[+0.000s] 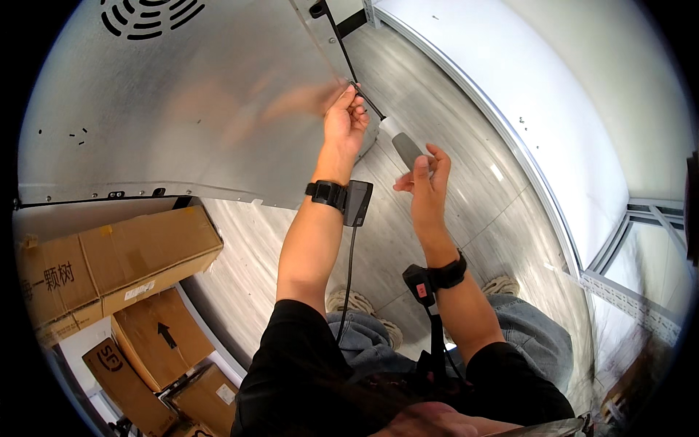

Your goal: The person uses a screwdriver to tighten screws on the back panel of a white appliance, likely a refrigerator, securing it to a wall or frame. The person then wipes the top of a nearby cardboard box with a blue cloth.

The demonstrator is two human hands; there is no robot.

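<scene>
A large silver sheet-metal panel [240, 95] fills the upper left, and a thin black strip [370, 103] runs along its right edge. At that edge my left hand [345, 116] is closed in a pinch, its fingertips on the strip. Just right of the panel's lower corner, my right hand [431, 178] grips a tool with a tapered grey handle [410, 151] between thumb and fingers. The tool's pale far end points up and left toward the strip's lower end; its exact shape is blurred.
Cardboard boxes [153, 255] are stacked at the lower left. A white panel wall with a metal frame [502, 124] curves along the right. Grey wood-look floor [480, 197] lies between. Black wrist straps carry small devices, with a cable [352, 269] hanging from the left one.
</scene>
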